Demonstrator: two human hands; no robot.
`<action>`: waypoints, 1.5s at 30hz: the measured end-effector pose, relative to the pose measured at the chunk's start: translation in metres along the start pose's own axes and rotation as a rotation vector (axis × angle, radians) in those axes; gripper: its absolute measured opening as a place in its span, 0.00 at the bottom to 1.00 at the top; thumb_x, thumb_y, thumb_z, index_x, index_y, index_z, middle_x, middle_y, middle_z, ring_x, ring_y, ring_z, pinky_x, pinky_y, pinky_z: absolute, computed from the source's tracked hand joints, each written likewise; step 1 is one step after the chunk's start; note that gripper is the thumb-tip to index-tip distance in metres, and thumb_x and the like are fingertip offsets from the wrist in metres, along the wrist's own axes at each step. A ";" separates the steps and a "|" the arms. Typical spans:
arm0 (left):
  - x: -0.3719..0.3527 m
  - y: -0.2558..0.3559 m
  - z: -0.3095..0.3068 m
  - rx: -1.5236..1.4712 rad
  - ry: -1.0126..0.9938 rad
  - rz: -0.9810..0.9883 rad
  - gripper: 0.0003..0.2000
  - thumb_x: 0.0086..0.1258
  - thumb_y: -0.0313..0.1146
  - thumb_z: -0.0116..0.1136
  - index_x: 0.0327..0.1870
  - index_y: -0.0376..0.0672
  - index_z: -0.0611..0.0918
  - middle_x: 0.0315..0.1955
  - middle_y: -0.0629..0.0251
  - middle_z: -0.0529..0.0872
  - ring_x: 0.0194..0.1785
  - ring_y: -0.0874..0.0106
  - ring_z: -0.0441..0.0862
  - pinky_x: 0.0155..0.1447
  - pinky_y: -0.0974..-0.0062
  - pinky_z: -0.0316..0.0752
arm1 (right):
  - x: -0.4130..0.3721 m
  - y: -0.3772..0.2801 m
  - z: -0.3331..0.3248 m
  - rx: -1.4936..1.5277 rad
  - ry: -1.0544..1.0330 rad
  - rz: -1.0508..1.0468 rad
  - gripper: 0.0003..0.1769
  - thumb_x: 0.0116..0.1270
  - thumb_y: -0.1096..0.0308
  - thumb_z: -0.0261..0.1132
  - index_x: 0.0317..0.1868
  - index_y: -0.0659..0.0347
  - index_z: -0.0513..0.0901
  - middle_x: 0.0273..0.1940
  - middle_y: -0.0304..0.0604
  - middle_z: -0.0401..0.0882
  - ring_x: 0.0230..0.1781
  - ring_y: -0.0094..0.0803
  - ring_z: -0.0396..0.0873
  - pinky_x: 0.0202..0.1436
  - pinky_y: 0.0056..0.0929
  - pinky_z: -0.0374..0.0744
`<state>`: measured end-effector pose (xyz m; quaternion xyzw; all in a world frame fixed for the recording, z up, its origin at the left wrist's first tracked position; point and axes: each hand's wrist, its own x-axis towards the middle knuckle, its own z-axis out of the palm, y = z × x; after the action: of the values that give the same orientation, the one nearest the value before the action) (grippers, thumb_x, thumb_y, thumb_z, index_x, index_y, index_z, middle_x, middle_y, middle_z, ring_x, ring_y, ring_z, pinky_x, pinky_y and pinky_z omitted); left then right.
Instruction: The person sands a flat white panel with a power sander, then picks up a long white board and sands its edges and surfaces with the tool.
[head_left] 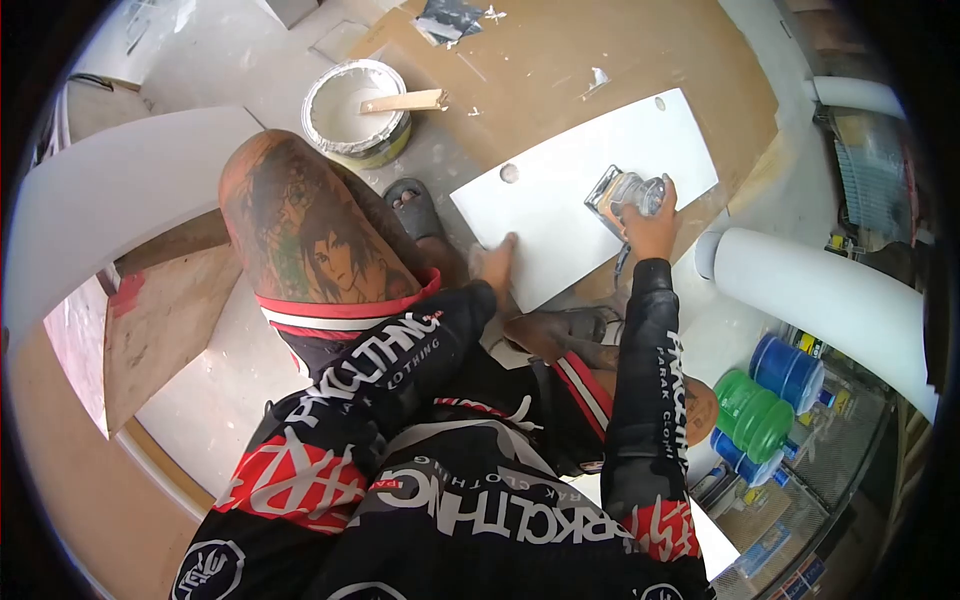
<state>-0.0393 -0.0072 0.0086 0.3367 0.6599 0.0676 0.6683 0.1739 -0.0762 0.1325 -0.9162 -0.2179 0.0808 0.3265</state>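
A white board (570, 230) with two round holes near its far edge lies in front of me. My right hand (652, 225) is wrapped round an electric sander (625, 192), whose square base rests on the board's right half. From the sander a dark cord runs back beside my right wrist. My left hand (493, 265) grips the board's near left edge, with one digit showing along its top; the other fingers are partly hidden.
Beyond the board lies a brown sheet (570, 50) with white scraps. A bucket of white paste (345, 110) holds a wooden stick (405, 101). White rolls (820, 290) stand right, near green (750, 412) and blue water jugs (785, 370). A wooden panel (165, 340) is left.
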 end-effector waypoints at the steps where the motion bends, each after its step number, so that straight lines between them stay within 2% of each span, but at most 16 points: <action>1: 0.006 0.009 -0.002 -0.079 -0.027 0.005 0.26 0.67 0.42 0.72 0.56 0.31 0.79 0.51 0.47 0.86 0.50 0.57 0.85 0.55 0.60 0.80 | 0.003 0.005 0.003 -0.032 -0.005 -0.008 0.49 0.56 0.72 0.74 0.79 0.54 0.63 0.63 0.64 0.74 0.65 0.52 0.76 0.68 0.44 0.77; 2: 0.009 0.015 -0.006 -0.083 -0.040 0.020 0.26 0.67 0.42 0.72 0.56 0.31 0.79 0.51 0.47 0.86 0.50 0.57 0.85 0.55 0.60 0.80 | 0.006 0.010 0.003 -0.064 -0.008 -0.015 0.49 0.56 0.72 0.75 0.79 0.54 0.63 0.62 0.64 0.75 0.65 0.51 0.76 0.68 0.43 0.77; 4: 0.002 0.034 -0.012 -0.268 -0.177 -0.167 0.23 0.67 0.37 0.74 0.57 0.31 0.80 0.50 0.52 0.87 0.49 0.61 0.84 0.53 0.60 0.79 | -0.012 0.007 0.003 -0.013 -0.061 0.003 0.51 0.55 0.72 0.74 0.80 0.50 0.62 0.62 0.63 0.72 0.61 0.51 0.76 0.66 0.43 0.78; 5: 0.000 0.031 -0.012 -0.323 -0.187 -0.085 0.21 0.68 0.31 0.73 0.57 0.32 0.80 0.49 0.54 0.87 0.49 0.62 0.84 0.52 0.60 0.79 | -0.023 0.010 0.007 -0.032 -0.059 0.004 0.51 0.55 0.73 0.74 0.80 0.50 0.62 0.61 0.62 0.70 0.61 0.50 0.75 0.66 0.42 0.78; 6: 0.006 0.026 -0.015 -0.102 -0.218 0.035 0.19 0.68 0.30 0.73 0.57 0.34 0.81 0.49 0.56 0.87 0.49 0.63 0.84 0.52 0.60 0.79 | -0.034 0.028 0.016 0.033 -0.043 -0.077 0.51 0.55 0.73 0.74 0.80 0.51 0.63 0.61 0.60 0.72 0.61 0.48 0.76 0.65 0.41 0.78; 9: -0.013 0.047 -0.014 -0.034 -0.131 0.082 0.15 0.73 0.33 0.70 0.54 0.35 0.83 0.44 0.58 0.88 0.43 0.66 0.85 0.45 0.65 0.78 | -0.078 0.003 -0.001 0.136 -0.080 -0.099 0.50 0.56 0.75 0.74 0.80 0.54 0.63 0.65 0.53 0.73 0.62 0.42 0.75 0.62 0.39 0.79; 11: -0.012 0.051 -0.013 -0.414 -0.234 0.144 0.15 0.71 0.24 0.68 0.57 0.37 0.80 0.47 0.61 0.87 0.46 0.68 0.84 0.50 0.67 0.79 | -0.087 0.000 -0.015 0.141 -0.051 -0.101 0.49 0.58 0.77 0.72 0.80 0.55 0.62 0.67 0.52 0.72 0.63 0.40 0.75 0.62 0.37 0.79; 13: -0.025 0.073 -0.017 -0.430 -0.309 0.232 0.17 0.70 0.21 0.67 0.57 0.38 0.78 0.48 0.61 0.87 0.46 0.69 0.84 0.51 0.68 0.79 | -0.086 -0.002 -0.031 0.525 0.004 0.015 0.47 0.62 0.82 0.68 0.81 0.59 0.60 0.70 0.51 0.71 0.64 0.36 0.76 0.62 0.32 0.80; 16: -0.041 0.101 -0.025 -0.427 -0.395 0.356 0.20 0.68 0.17 0.67 0.59 0.38 0.76 0.50 0.62 0.86 0.49 0.70 0.84 0.56 0.71 0.79 | -0.085 -0.028 -0.076 0.692 0.113 -0.015 0.44 0.63 0.85 0.66 0.79 0.65 0.61 0.69 0.52 0.69 0.68 0.36 0.73 0.71 0.34 0.75; 18: -0.037 0.103 -0.031 -0.291 -0.378 0.643 0.22 0.67 0.17 0.67 0.60 0.38 0.75 0.51 0.62 0.87 0.52 0.71 0.84 0.58 0.72 0.79 | -0.087 -0.041 -0.108 0.637 0.118 -0.039 0.44 0.64 0.85 0.67 0.79 0.65 0.61 0.70 0.51 0.68 0.68 0.35 0.73 0.71 0.33 0.76; 21: -0.030 0.102 -0.036 -0.237 -0.355 0.748 0.23 0.65 0.18 0.68 0.61 0.36 0.75 0.50 0.58 0.88 0.52 0.72 0.85 0.59 0.72 0.79 | -0.093 -0.058 -0.142 0.486 0.145 -0.113 0.43 0.64 0.84 0.67 0.79 0.66 0.61 0.70 0.50 0.66 0.68 0.35 0.73 0.70 0.33 0.76; 32: -0.037 0.091 -0.037 -0.205 -0.314 0.899 0.19 0.64 0.19 0.68 0.57 0.35 0.80 0.47 0.61 0.90 0.50 0.74 0.85 0.57 0.74 0.78 | -0.109 -0.123 -0.141 0.222 -0.042 -0.387 0.44 0.57 0.78 0.73 0.76 0.68 0.68 0.68 0.56 0.71 0.68 0.48 0.73 0.72 0.42 0.71; 33: -0.030 0.088 -0.039 -0.070 -0.233 0.971 0.19 0.63 0.21 0.69 0.56 0.35 0.81 0.42 0.57 0.91 0.45 0.73 0.86 0.54 0.73 0.79 | -0.110 -0.134 -0.141 0.226 -0.058 -0.383 0.44 0.57 0.78 0.73 0.76 0.68 0.68 0.68 0.56 0.71 0.68 0.48 0.73 0.72 0.42 0.71; 36: -0.027 0.086 -0.038 -0.055 -0.192 1.012 0.19 0.62 0.22 0.70 0.55 0.35 0.81 0.38 0.53 0.90 0.42 0.71 0.88 0.52 0.73 0.80 | -0.107 -0.162 -0.144 0.250 -0.133 -0.428 0.43 0.56 0.78 0.72 0.75 0.67 0.70 0.67 0.57 0.72 0.68 0.49 0.74 0.72 0.41 0.72; 38: -0.024 0.085 -0.037 -0.066 -0.176 1.036 0.18 0.62 0.23 0.71 0.52 0.35 0.81 0.36 0.52 0.90 0.39 0.68 0.89 0.49 0.71 0.81 | -0.102 -0.174 -0.140 0.156 -0.203 -0.621 0.44 0.56 0.78 0.72 0.76 0.67 0.68 0.67 0.55 0.73 0.68 0.43 0.75 0.72 0.38 0.73; 45: -0.026 0.076 -0.036 -0.011 -0.130 1.090 0.10 0.62 0.21 0.64 0.44 0.35 0.81 0.29 0.53 0.88 0.30 0.69 0.87 0.39 0.68 0.79 | -0.105 -0.205 -0.122 0.190 -0.322 -0.591 0.42 0.54 0.81 0.72 0.73 0.63 0.74 0.67 0.57 0.72 0.66 0.49 0.76 0.69 0.39 0.75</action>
<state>-0.0491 0.0502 0.0744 0.6298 0.3467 0.3866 0.5777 0.0452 -0.0505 0.3574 -0.7545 -0.5139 0.1463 0.3811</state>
